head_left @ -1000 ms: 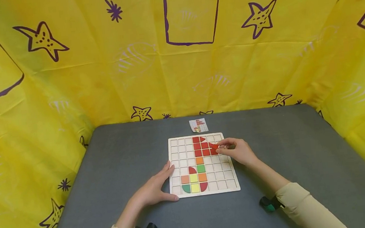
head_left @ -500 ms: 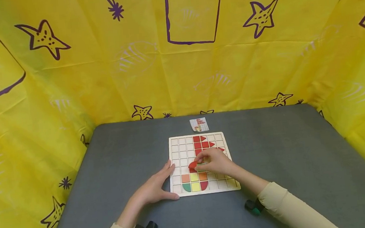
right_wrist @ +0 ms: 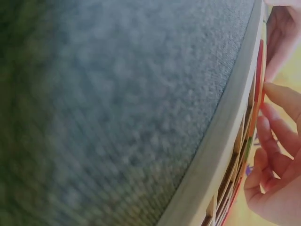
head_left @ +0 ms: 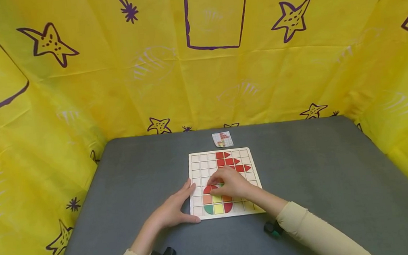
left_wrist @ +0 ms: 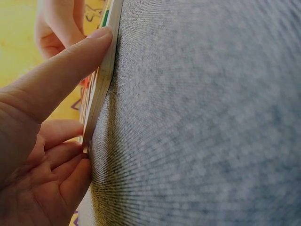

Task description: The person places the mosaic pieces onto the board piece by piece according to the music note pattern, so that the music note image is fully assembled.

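A pale wooden grid board (head_left: 195, 177) lies on the table. My left hand (head_left: 173, 211) rests at its near-left corner, the thumb on the near edge and the straight fingers along the left side. In the left wrist view, the thumb (left_wrist: 70, 70) touches the rim. Over the board's middle, my right hand (head_left: 231, 184) pinches a red quarter-circle tile (head_left: 206, 190) at a cell left of another red rounded tile. The right wrist view has thumb and forefinger on either side of a red tile (right_wrist: 263, 100). My right hand partly covers the orange, green and yellow tiles below it.
Rows of red squares (head_left: 221, 162) ending in red triangles (head_left: 247, 168) fill the board's upper right. Yellow squares (head_left: 219, 209), a green quarter-circle (head_left: 208, 209) and a red one (head_left: 228, 207) sit near the front. Behind the board lies a small printed card (head_left: 222, 139).
My right hand has moved from the board's right side, where a red triangle now lies, leftward with the red quarter-circle tile, now lower in its cell. My left hand stays put.
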A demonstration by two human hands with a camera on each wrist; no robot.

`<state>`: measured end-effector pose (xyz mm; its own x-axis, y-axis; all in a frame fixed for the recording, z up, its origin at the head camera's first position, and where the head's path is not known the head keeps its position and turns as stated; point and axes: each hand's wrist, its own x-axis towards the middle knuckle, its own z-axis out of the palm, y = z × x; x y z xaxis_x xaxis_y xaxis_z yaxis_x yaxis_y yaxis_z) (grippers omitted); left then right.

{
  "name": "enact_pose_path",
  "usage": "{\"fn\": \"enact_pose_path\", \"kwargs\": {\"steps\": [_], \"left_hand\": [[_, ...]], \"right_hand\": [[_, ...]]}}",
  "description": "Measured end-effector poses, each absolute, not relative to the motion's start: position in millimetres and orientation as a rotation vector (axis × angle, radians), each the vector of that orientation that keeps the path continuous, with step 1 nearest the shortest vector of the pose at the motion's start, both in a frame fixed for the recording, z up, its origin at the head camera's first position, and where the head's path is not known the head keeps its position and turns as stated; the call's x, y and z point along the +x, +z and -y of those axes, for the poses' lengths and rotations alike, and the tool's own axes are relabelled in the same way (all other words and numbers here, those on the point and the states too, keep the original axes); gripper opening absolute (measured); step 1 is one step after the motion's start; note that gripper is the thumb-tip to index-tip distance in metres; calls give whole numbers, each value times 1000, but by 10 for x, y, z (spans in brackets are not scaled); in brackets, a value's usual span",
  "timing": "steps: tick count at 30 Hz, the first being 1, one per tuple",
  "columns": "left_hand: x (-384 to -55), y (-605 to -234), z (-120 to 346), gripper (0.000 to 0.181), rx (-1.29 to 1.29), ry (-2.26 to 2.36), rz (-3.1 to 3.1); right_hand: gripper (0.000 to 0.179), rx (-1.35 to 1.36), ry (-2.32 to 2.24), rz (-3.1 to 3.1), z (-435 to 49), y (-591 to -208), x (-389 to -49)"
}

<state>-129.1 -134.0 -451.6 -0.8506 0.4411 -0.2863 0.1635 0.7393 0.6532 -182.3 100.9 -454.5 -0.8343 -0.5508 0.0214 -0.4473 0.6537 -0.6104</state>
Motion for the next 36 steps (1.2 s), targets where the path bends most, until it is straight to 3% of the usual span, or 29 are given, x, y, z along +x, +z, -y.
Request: {"fn": "enact_pose_path", "kwargs": {"steps": [23,32,36], "left_hand": [[-1256,-4508,1345,102,493,889,-2527],[-1271,-4480,1376,100,474,905,-2539],[-1322,-4452,1397,88,450,924,-2652]], "right_hand": [[16,-821,-938,-2725,-1019,-4526,-1755],[16,-615,-1203,-2841,-1279,-4445,-1749],[19,-501,-1293,-2965,-1532,-4376,-1764]]}}
